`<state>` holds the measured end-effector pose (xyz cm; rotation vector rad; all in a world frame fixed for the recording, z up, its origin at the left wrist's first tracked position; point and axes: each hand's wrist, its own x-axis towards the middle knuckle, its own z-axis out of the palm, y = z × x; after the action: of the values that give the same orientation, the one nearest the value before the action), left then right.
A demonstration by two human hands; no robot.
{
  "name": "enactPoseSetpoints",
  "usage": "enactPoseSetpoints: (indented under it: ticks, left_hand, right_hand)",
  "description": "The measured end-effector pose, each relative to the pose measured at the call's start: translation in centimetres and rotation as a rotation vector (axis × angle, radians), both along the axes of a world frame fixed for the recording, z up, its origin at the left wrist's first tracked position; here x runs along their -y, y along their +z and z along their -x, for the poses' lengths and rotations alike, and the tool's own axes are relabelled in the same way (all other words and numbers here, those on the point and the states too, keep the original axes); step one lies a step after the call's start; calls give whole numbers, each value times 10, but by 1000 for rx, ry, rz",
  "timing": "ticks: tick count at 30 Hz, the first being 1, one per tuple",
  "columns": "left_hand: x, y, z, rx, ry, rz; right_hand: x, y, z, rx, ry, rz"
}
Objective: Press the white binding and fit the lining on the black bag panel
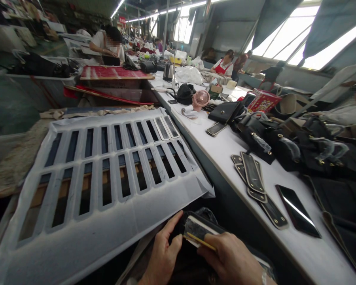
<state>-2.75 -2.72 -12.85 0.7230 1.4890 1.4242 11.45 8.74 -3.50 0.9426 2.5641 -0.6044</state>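
At the bottom centre, my right hand (230,255) holds a thin yellow stick (202,241) between thumb and fingers, its tip against a dark piece with a pale edge (200,227). My left hand (163,249) is at the left end of this dark piece, thumb and index finger pressed on it. The lower part of the piece is hidden by my hands. Left of them lies a white slotted sheet (112,221) with two rows of long openings. Two dark strips with pale borders (166,128) rest at its upper right corner.
On the white table (225,174) at the right are stacked black straps (253,174), a phone (298,209), a pink fan (201,99) and several black bags (258,138). A kettle (168,72) stands farther back. Other people work in the background.
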Motion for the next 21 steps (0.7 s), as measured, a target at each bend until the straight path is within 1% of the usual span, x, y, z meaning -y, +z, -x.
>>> enactPoseSetpoints:
  ticks: [4,10,14,16,21]
  left_hand:
    - [0,-3,0,-21,-6,-12]
    - [-1,-1,-2,-57,-11,2]
    - [-1,-4,-5,-80,9,9]
    - [-1,-7,-6,-96,14,6]
    - [-2,-14,-6,-120,19,-17]
  right_hand:
    - [0,2,1,23,-20,27]
    - [-2,10,10,33,-134,157]
    - [-7,16,16,78,-184,171]
    - [-11,19,20,127,-176,142]
    - [-18,30,38,214,-99,90]
